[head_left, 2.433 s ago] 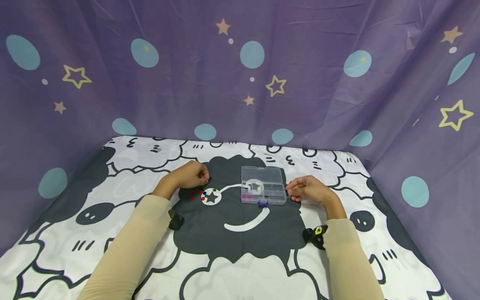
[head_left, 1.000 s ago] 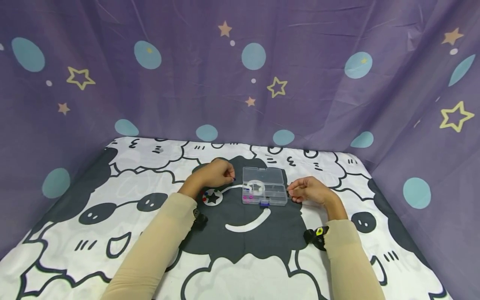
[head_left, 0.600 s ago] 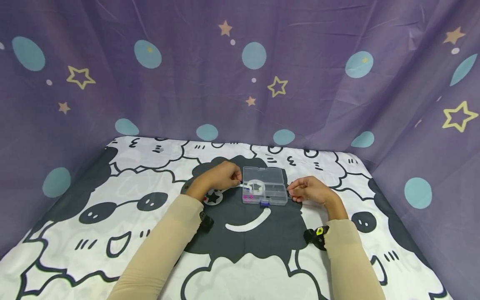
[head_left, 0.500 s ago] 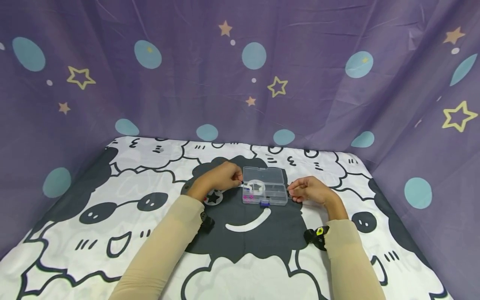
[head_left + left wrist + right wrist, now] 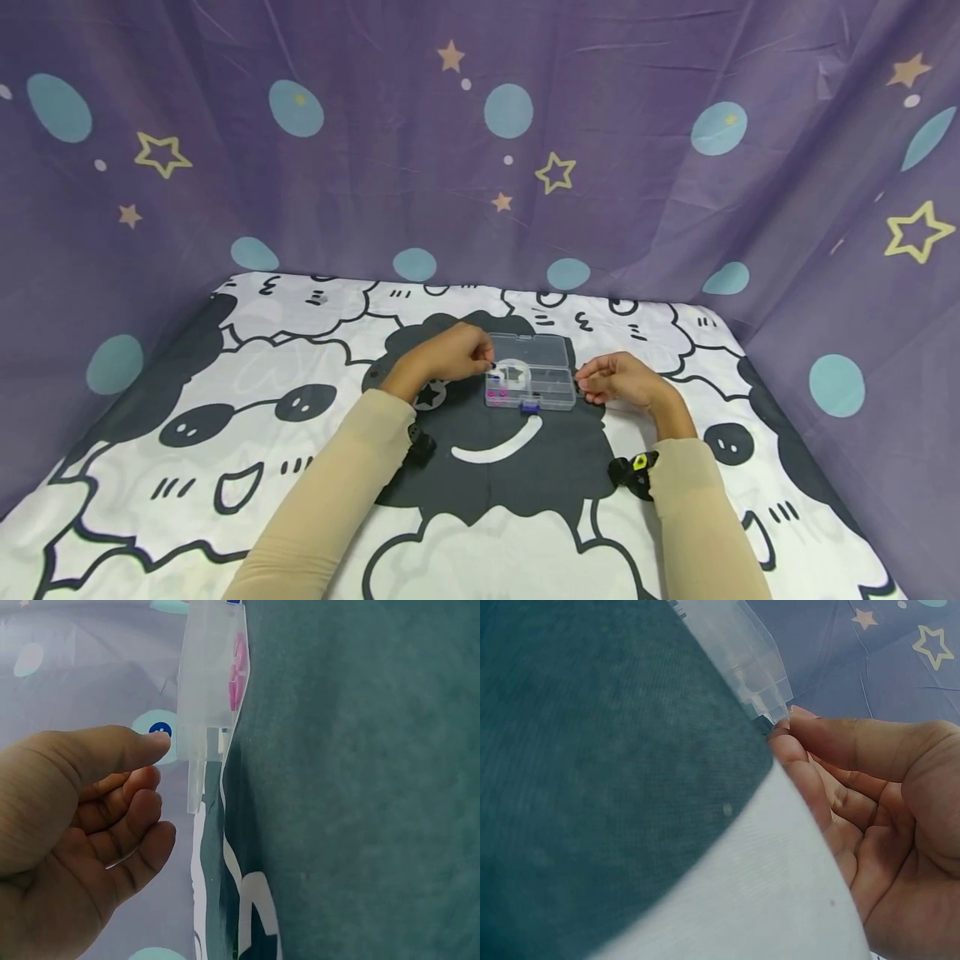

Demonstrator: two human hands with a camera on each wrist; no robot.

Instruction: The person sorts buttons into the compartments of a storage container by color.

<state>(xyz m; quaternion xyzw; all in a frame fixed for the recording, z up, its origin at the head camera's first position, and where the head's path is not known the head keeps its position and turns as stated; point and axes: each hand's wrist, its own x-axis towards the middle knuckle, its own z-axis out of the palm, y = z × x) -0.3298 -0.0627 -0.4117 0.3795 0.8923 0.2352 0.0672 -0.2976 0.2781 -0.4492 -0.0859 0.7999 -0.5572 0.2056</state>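
Observation:
A clear plastic compartment box (image 5: 551, 387) stands with its lid (image 5: 532, 350) raised at the back. Pink buttons (image 5: 497, 394) lie in its front left compartment, and a small blue piece (image 5: 495, 377) shows behind them. My left hand (image 5: 457, 352) is over the box's left edge, pinching a round blue button (image 5: 160, 730) at the thumb tip; the left wrist view shows its other fingers loosely curled. At the opposite side, my right hand (image 5: 618, 382) pinches the box's right edge between thumb and index finger; the exact contact is partly hidden in the right wrist view.
The box rests on a cloth (image 5: 480, 492) printed with cartoon sheep, over a dark grey patch. Red, blue and green buttons seen earlier left of the box are now hidden behind my left forearm. A purple curtain (image 5: 420, 167) hangs behind and at both sides.
My left hand has moved right with the blue button, from the loose buttons to the box's left edge. The right hand has stayed at the box's right side.

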